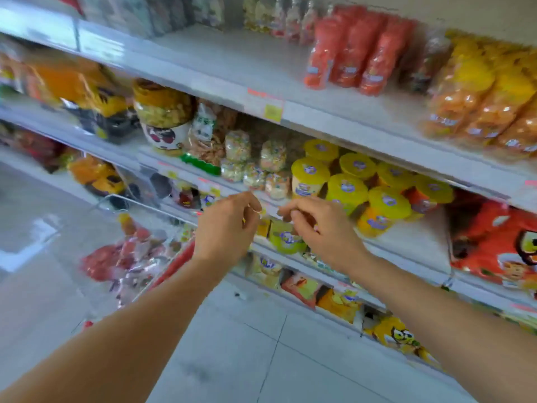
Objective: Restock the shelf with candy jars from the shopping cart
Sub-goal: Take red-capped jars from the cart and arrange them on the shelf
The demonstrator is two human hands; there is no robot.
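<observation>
Several candy jars with yellow lids [347, 189] stand packed together on the middle shelf [406, 242]. Both my hands hover in front of that shelf's edge, and the whole view is blurred. My left hand [225, 228] has loosely curled fingers and holds nothing. My right hand [316, 228] is also loosely curled, with nothing visible in its grasp. One more yellow-green-lidded jar [286, 239] shows between the hands, just behind my right thumb, at the level of the shelf below. The shopping cart [139, 203] is at the left.
The cart holds red and clear packets [116, 260]. Bagged snacks fill the upper shelf [476, 97], the left shelves and the bottom row [334, 298]. An orange bag [494, 242] lies right of the jars. Grey tiled floor [261, 359] lies below.
</observation>
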